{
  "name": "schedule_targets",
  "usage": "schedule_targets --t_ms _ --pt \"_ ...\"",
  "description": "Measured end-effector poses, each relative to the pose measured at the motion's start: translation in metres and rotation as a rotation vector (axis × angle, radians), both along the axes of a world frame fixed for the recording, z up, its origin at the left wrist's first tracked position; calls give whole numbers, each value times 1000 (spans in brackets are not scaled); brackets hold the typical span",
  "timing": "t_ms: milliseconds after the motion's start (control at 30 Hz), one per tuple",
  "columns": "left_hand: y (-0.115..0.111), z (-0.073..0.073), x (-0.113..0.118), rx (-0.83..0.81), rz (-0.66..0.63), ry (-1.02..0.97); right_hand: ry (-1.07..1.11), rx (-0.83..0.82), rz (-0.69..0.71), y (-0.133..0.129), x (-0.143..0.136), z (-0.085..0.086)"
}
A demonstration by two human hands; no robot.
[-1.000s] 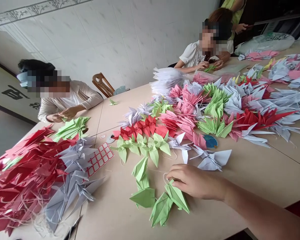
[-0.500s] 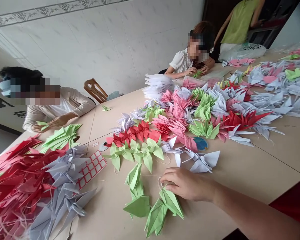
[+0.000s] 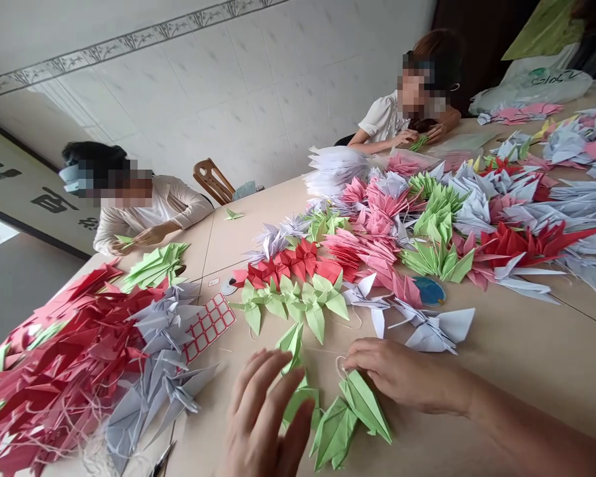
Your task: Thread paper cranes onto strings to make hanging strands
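Observation:
My right hand (image 3: 407,372) is closed in a pinch at a thin white string (image 3: 340,366), at the top of a green folded-paper crane (image 3: 365,401). Another green crane (image 3: 334,430) lies against it. More green folded cranes (image 3: 291,341) form the left side of the same curved group. In front of them my left hand (image 3: 268,414) is held up, fingers apart and holding nothing, and it covers part of the group. Just beyond lies a row of light green folded cranes (image 3: 293,301), with white folded cranes (image 3: 434,328) to its right.
Red folded paper (image 3: 79,344) and grey-white cranes (image 3: 153,384) are heaped at left, near scissors (image 3: 161,458) and a red-gridded label sheet (image 3: 208,328). Bundles of coloured folded paper (image 3: 437,205) cover the far right. Two people (image 3: 149,205) (image 3: 402,119) sit across the table, handling green paper.
My left hand has come into view over the green cranes. My right hand stays at the string. The view has shifted, so the table contents appear further right.

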State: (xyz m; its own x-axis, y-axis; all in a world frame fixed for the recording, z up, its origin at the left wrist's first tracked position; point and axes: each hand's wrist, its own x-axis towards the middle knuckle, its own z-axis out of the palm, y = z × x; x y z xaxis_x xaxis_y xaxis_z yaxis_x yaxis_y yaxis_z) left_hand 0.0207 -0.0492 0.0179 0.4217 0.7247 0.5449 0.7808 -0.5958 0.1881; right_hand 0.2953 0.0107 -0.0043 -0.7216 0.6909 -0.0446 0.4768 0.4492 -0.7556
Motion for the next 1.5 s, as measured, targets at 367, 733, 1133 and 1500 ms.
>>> schedule_targets --t_ms 367,733,1133,1500 --pt "44 -28 2 -411 117 -119 -96 7 78 -9 -11 8" --pt "46 -26 -5 -535 200 -236 -132 45 16 -10 -17 6" --pt "34 -10 3 -422 26 -332 -196 194 -177 -1 -10 17" --pt "31 -8 3 -469 -125 -207 318 -262 -113 5 1 53"
